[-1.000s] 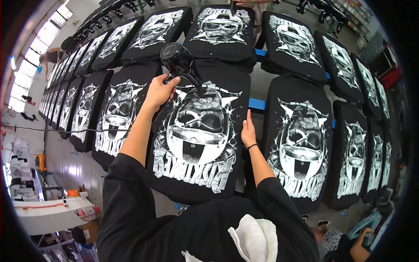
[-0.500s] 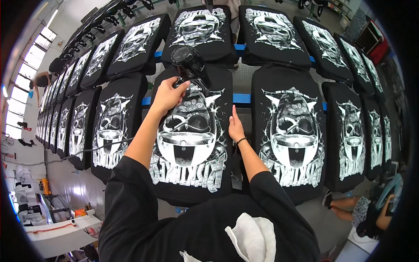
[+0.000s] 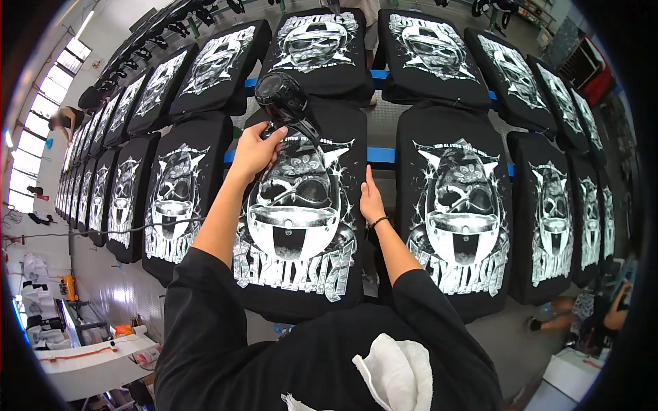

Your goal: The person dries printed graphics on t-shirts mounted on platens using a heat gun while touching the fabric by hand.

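Observation:
My left hand [image 3: 257, 156] is closed round the handle of a black hair dryer [image 3: 286, 103]. The dryer hangs over the top of a black T-shirt [image 3: 301, 301], its barrel angled down to the right toward the white skull-and-helmet print. The shirt is stretched flat on a board. At the shirt's right edge is my right hand [image 3: 371, 201], fingers straight and pointing away from me, holding nothing that I can see. A second printed black T-shirt [image 3: 456, 123] lies just right of that hand.
More printed shirts [image 3: 317, 48] line boards in two long rows, with blue rails [image 3: 381, 157] between. A dark cord [image 3: 110, 231] crosses on the left. One person [image 3: 67, 123] stands far left; another [image 3: 589, 312] is at lower right, near a white table [image 3: 572, 373].
My left hand has shifted the hair dryer slightly left, uncovering more of the print's top lettering. My right hand stays at the shirt's edge. The person at lower right has changed position.

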### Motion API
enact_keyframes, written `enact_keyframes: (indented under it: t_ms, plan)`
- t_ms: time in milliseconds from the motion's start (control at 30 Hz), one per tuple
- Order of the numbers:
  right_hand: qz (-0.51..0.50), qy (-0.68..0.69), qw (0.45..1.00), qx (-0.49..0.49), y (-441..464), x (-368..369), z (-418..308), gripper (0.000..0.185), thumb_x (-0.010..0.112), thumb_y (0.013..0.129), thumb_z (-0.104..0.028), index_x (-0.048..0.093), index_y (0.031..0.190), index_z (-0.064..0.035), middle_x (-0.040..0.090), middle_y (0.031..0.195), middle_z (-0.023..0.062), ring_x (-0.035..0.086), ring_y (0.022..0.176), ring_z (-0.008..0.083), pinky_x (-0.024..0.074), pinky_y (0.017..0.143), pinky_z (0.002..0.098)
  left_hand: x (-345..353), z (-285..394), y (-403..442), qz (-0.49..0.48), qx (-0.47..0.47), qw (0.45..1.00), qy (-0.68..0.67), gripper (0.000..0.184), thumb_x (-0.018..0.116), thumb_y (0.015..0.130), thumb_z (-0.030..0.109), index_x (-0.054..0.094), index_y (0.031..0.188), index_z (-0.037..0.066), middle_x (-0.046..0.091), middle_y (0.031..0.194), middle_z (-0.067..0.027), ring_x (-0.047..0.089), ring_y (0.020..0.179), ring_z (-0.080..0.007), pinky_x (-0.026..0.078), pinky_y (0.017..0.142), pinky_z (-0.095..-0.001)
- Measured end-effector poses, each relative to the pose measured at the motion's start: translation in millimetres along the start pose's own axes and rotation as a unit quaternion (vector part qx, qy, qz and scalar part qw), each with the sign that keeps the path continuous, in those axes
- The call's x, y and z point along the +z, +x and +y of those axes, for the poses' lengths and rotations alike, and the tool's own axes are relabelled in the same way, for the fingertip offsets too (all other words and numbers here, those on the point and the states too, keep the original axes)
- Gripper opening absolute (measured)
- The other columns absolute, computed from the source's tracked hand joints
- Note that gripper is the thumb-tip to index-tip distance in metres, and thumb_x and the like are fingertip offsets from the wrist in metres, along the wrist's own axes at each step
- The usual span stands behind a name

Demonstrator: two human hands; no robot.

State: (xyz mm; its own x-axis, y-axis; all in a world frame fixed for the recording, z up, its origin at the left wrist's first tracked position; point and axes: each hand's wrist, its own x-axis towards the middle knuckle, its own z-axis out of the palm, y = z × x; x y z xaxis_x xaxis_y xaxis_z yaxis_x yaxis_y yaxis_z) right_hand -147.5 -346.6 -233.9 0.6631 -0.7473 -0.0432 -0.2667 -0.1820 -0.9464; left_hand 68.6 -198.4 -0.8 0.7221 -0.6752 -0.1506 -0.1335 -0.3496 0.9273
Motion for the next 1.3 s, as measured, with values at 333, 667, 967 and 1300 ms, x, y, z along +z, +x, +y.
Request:
enact_keyframes:
  t_ms: [333, 667, 967, 1300]
  plan:
    - [-0.01, 0.011, 1.0, -0.007, 1.9, -1.2, 6.4, 0.059, 0.037, 0.105, -0.017, 0.017, 0.159, -0.0286, 0.057, 0.131, 0.03, 0.06, 0.112, 0.0432, 0.0446, 0.096, 0.0401, -19.6, -10.4, 2.3, 0.029, 0.006, 1.0, -0.003, 0.029, 0.07, 0.092, 0.025, 0.063, 0.101, -0.002, 0.058, 0.064, -0.0008, 0.051, 0.047, -0.0057, 0.04, 0.042, -0.0234]
    - [-0.009, 0.009, 0.999, -0.032, 3.5, 0.2, 11.9, 0.057, 0.036, 0.106, -0.017, 0.017, 0.159, -0.0246, 0.048, 0.144, 0.0272, 0.049, 0.131, 0.0422, 0.0406, 0.105, 0.0388, -45.4, -22.2, -4.4, 0.069, -0.002, 0.998, 0.004, 0.026, 0.069, 0.093, 0.025, 0.062, 0.092, 0.0, 0.058, 0.064, -0.0007, 0.05, 0.047, -0.0067, 0.039, 0.042, -0.0241]
    - [-0.011, 0.008, 0.999, -0.04, 2.6, -2.8, 4.4, 0.057, 0.036, 0.105, -0.014, 0.018, 0.159, -0.0207, 0.045, 0.148, 0.0245, 0.046, 0.135, 0.037, 0.0366, 0.108, 0.0357, -71.1, -33.3, -16.7, 0.112, -0.021, 0.993, 0.013, 0.026, 0.069, 0.093, 0.027, 0.061, 0.089, 0.003, 0.057, 0.064, 0.0004, 0.05, 0.048, -0.0062, 0.039, 0.044, -0.024]
    - [-0.008, 0.014, 0.999, -0.035, 2.7, -2.8, 5.1, 0.056, 0.037, 0.105, -0.012, 0.02, 0.159, -0.0177, 0.046, 0.149, 0.0232, 0.046, 0.136, 0.0344, 0.0352, 0.109, 0.0333, -80.6, -42.2, -18.6, 0.151, -0.027, 0.988, 0.002, 0.028, 0.069, 0.093, 0.028, 0.061, 0.091, 0.001, 0.057, 0.064, -0.0002, 0.049, 0.048, -0.0065, 0.039, 0.043, -0.0238]
